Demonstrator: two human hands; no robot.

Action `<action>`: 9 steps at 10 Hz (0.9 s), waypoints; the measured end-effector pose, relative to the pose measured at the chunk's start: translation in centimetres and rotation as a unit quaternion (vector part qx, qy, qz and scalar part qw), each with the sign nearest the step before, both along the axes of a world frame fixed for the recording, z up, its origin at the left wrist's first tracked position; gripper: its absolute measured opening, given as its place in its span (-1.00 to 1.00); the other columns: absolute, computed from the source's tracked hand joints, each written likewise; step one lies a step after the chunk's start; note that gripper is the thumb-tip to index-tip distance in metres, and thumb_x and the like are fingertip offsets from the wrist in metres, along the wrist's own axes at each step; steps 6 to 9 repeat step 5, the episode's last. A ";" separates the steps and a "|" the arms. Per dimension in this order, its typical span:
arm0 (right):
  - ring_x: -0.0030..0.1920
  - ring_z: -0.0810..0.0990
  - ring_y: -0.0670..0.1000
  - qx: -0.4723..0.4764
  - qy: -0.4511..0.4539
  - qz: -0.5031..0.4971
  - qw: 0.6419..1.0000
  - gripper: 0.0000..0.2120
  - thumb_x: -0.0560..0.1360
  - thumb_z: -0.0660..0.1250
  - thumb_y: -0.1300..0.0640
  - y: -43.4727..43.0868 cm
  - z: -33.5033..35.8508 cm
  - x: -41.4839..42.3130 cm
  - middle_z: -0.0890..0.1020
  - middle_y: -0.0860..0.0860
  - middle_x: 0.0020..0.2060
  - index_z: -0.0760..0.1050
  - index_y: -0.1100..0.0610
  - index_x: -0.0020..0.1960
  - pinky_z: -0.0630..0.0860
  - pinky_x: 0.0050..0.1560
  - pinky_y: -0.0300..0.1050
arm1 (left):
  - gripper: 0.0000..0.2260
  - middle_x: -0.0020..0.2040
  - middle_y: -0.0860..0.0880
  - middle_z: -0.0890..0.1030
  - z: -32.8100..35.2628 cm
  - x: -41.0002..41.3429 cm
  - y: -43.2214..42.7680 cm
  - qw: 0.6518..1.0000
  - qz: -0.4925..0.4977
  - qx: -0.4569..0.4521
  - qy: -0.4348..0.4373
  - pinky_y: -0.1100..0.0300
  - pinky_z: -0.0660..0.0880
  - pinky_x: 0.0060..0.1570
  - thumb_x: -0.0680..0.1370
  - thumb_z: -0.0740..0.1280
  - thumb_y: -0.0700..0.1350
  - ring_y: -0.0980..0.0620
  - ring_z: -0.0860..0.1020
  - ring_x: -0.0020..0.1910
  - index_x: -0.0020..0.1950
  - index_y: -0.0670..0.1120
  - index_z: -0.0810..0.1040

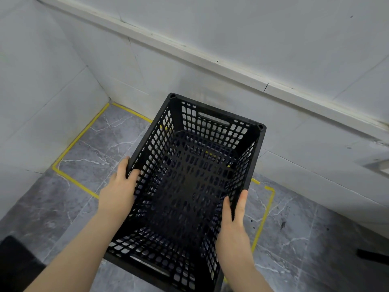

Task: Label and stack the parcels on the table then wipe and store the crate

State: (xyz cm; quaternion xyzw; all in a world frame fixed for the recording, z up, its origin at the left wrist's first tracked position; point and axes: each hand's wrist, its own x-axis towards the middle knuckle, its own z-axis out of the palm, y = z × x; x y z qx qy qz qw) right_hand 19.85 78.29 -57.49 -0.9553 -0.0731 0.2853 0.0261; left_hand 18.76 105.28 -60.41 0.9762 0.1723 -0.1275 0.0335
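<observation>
1. Location: The black mesh crate [210, 131] is held in the corner of the white tiled wall [210, 70], over the grey marbled floor [94, 157]. It is above a rectangle marked out in yellow tape [77, 142]. Nothing is seen inside it. Whether its base touches the floor cannot be determined.
2. Left hand: The left hand [120, 190] is closed on the left long rim, with the fingers curled over the edge.
3. Right hand: The right hand [233, 226] is closed on the right long rim, which is pinched between thumb and fingers.
4. Stage: The storing step is judged to be in hand. No parcels, cloth or table are in view.
5. Risk, placement: The crate sits skewed against the taped outline, and its right side lies over the right-hand line. If it is released as it lies, it is likely to be left across the marking.
6. Risk, grip: Both rims are held towards the near end. The far end could dip and knock the wall, and fingers hooked over the rim could be pinched if the crate is dropped rather than lowered.
7. Risk, surroundings: A dark object [16, 262] lies at the lower left edge and another dark object [372, 253] at the right edge. Neither can be identified, and either could be caught underfoot.
8. Markings: No brand, label or legible writing is found on the crate, tape, wall or floor.
</observation>
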 end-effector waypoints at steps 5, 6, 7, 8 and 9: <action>0.50 0.09 0.16 0.100 0.070 -0.040 0.992 -0.31 0.60 0.17 0.18 -1.7 7.1 0.0 -0.46 0.08 0.47 -0.15 -0.06 0.57 0.49 0.07 -0.19 | -0.38 0.56 -0.24 -0.13 6.7 -2.1 -8.2 0.997 -0.002 0.063 0.038 -0.11 0.00 0.46 0.54 0.24 -0.11 -0.25 -0.07 0.53 0.55 -0.02 0.07; 0.50 0.09 0.16 0.100 0.070 -0.040 0.992 -0.31 0.60 0.17 0.18 -1.7 7.1 0.0 -0.46 0.08 0.47 -0.15 -0.06 0.57 0.49 0.07 -0.19 | -0.38 0.56 -0.24 -0.13 6.7 -2.1 -8.2 0.997 -0.002 0.063 0.038 -0.11 0.00 0.46 0.54 0.24 -0.11 -0.25 -0.07 0.53 0.55 -0.02 0.07; 0.50 0.09 0.16 0.100 0.070 -0.040 0.992 -0.31 0.60 0.17 0.18 -1.7 7.1 0.0 -0.46 0.08 0.47 -0.15 -0.06 0.57 0.49 0.07 -0.19 | -0.38 0.56 -0.24 -0.13 6.7 -2.1 -8.2 0.997 -0.002 0.063 0.038 -0.11 0.00 0.46 0.54 0.24 -0.11 -0.25 -0.07 0.53 0.55 -0.02 0.07; 0.50 0.09 0.16 0.100 0.070 -0.040 0.992 -0.31 0.60 0.17 0.18 -1.7 7.1 0.0 -0.46 0.08 0.47 -0.15 -0.06 0.57 0.49 0.07 -0.19 | -0.38 0.56 -0.24 -0.13 6.7 -2.1 -8.2 0.997 -0.002 0.063 0.038 -0.11 0.00 0.46 0.54 0.24 -0.11 -0.25 -0.07 0.53 0.55 -0.02 0.07; 0.50 0.09 0.16 0.100 0.070 -0.040 0.992 -0.31 0.60 0.17 0.18 -1.7 7.1 0.0 -0.46 0.08 0.47 -0.15 -0.06 0.57 0.49 0.07 -0.19 | -0.38 0.56 -0.24 -0.13 6.7 -2.1 -8.2 0.997 -0.002 0.063 0.038 -0.11 0.00 0.46 0.54 0.24 -0.11 -0.25 -0.07 0.53 0.55 -0.02 0.07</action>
